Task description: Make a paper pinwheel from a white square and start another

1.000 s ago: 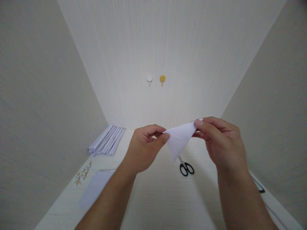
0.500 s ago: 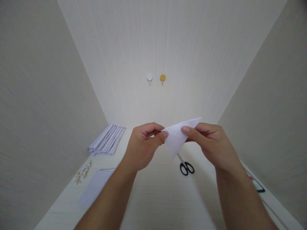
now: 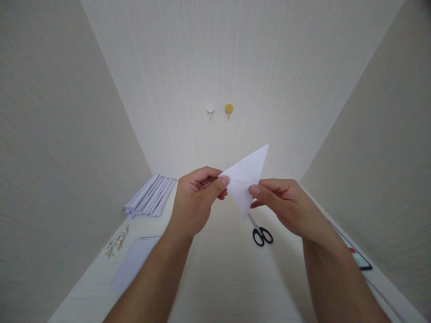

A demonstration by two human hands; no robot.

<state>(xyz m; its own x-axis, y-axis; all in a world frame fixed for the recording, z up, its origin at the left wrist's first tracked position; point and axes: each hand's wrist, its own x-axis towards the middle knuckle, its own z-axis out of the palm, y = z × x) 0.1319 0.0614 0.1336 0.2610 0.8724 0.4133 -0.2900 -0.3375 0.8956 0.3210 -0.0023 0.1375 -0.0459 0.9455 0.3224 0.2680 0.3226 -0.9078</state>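
A white folded piece of paper (image 3: 244,177), triangular in outline with a faint crease, is held up above the table between both hands. My left hand (image 3: 198,197) pinches its left corner between thumb and fingers. On its right edge, my right hand (image 3: 284,202) grips it with the thumb in front and the fingers behind. One point of the paper rises to the upper right, another hangs downward. Below that lower tip lies a pair of scissors (image 3: 261,234) with black handles; the blades partly show.
Several rolled white paper tubes (image 3: 150,196) lie at the back left. Nearer are small gold-and-white pieces (image 3: 116,242) and a flat white sheet (image 3: 134,262), partly behind my left arm. A dark-edged flat object (image 3: 362,260) sits at right. White (image 3: 210,108) and gold (image 3: 229,109) hooks are on the wall.
The paper has tilted, its right point swinging upward. My right hand has slid down and left along its edge, and my left hand has shifted slightly left and up.
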